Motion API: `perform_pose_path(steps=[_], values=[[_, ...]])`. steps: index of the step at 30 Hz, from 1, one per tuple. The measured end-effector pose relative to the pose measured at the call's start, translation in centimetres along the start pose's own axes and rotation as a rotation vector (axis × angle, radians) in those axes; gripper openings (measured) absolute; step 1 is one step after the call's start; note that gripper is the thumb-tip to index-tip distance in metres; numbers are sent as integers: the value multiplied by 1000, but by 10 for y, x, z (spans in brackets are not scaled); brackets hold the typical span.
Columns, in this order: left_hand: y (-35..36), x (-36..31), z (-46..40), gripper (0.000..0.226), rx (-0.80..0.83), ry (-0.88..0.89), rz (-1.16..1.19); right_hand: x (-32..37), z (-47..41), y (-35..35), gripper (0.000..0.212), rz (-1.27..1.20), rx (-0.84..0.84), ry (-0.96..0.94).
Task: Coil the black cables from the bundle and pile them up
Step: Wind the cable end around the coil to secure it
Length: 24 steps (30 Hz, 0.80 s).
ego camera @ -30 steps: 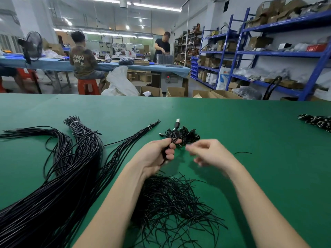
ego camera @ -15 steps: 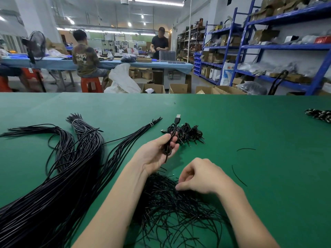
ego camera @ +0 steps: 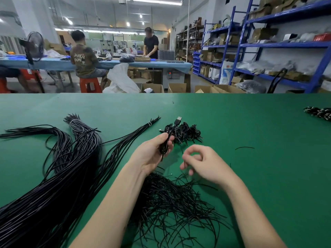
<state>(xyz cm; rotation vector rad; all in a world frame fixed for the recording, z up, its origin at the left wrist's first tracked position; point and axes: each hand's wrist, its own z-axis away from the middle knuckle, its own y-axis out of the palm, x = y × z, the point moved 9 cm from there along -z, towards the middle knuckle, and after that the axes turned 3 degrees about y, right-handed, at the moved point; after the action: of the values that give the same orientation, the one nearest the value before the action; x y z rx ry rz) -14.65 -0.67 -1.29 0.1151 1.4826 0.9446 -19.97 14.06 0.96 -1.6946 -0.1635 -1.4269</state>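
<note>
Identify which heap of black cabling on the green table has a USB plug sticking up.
The small pile of coiled black cables beyond the left hand; the long bundle and loose ties show none.

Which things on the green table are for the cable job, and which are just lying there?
For the job:
left hand gripping the coiled cable
right hand pinching a thin tie
cable bundle
pile of coiled cables
heap of ties

Just lying about:
stray tie
black-and-white bundle
</note>
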Motion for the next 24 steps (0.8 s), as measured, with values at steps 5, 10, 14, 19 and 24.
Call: perform_pose_path(steps=[5, 10, 14, 19, 24], values=[[5, 3, 0, 17, 31, 46, -77, 11, 1, -18, 14, -469, -150, -125], [16, 5, 1, 13, 68, 113, -149, 20, -1, -17, 19, -601, -188, -212], [22, 5, 2, 13, 76, 153, -254, 15, -4, -15, 14, -574, -242, -201], [8, 10, 0, 7, -29, 134, -239, 1, -10, -3, 8, -551, -140, -85], [1, 7, -1, 5, -71, 139, -165, -12, -13, -9, 3, -165, -164, -49]])
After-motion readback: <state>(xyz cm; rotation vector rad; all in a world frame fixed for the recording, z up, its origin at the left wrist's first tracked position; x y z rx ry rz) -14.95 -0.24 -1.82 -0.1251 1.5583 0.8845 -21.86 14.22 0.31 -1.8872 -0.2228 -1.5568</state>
